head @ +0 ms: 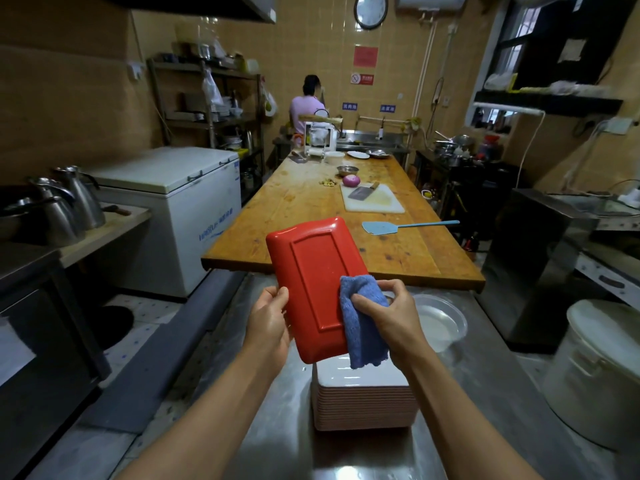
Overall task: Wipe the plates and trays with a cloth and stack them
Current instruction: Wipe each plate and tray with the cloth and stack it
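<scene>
A red rectangular tray [313, 282] is held up in front of me with its underside facing me. My left hand [268, 323] grips its lower left edge. My right hand [391, 313] holds a blue cloth [362, 327] pressed against the tray's lower right edge. Below the tray, a tall stack of white and pink trays [363, 400] stands on the steel counter [478, 393].
A metal bowl [441, 322] sits on the counter to the right of my hands. A white lidded bucket [602, 368] is at far right. The long wooden table [332, 216] ahead carries a cutting board, cleaver, onion and blue swatter. A person stands at the far sink.
</scene>
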The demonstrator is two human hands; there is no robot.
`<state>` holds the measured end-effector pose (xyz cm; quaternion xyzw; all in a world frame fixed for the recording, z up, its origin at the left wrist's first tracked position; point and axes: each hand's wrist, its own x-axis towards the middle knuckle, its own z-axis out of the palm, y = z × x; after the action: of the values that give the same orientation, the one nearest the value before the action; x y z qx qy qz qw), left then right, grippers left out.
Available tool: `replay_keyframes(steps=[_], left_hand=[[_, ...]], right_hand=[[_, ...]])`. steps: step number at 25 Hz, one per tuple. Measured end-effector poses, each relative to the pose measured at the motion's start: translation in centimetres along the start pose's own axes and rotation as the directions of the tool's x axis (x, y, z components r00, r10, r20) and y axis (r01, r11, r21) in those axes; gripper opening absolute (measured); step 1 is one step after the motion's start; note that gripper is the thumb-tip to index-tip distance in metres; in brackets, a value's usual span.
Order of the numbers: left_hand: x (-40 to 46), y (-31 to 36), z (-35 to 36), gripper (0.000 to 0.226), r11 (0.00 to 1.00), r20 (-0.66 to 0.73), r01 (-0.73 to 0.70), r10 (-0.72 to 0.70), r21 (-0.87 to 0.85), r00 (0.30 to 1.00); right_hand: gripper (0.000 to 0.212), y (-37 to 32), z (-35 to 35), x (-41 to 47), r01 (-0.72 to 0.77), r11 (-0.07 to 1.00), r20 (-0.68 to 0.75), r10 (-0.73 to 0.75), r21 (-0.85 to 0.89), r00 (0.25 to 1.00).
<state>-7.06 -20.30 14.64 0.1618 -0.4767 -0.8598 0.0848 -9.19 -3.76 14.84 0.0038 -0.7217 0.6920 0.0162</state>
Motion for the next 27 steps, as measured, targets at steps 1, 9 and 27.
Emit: replay_keyframes(steps=[1, 9, 27], left_hand=[[-0.1, 0.5, -0.5, 0.008, 0.997, 0.032, 0.006, -0.009, 0.080, 0.999], [2.4, 9.7, -1.0, 0.103, 0.619, 0.328, -0.262, 0.008, 0.740, 0.945], [3.2, 9.5, -2.3, 0.048, 0.744, 0.503, -0.246, -0.137, 0.621, 0.853]], right_hand=[[0.038, 0.0, -0.3, 0.1, 0.027, 1.000, -0.005, -0.027, -0.008, 1.000], [0.030, -2.1, -2.4, 1.3, 0.292, 0.913, 0.254, -0.222, -0.285, 0.941], [0.020, -4.0, -3.5, 1.5, 0.040, 0.997, 0.515, -0.067, 0.062, 0.855]])
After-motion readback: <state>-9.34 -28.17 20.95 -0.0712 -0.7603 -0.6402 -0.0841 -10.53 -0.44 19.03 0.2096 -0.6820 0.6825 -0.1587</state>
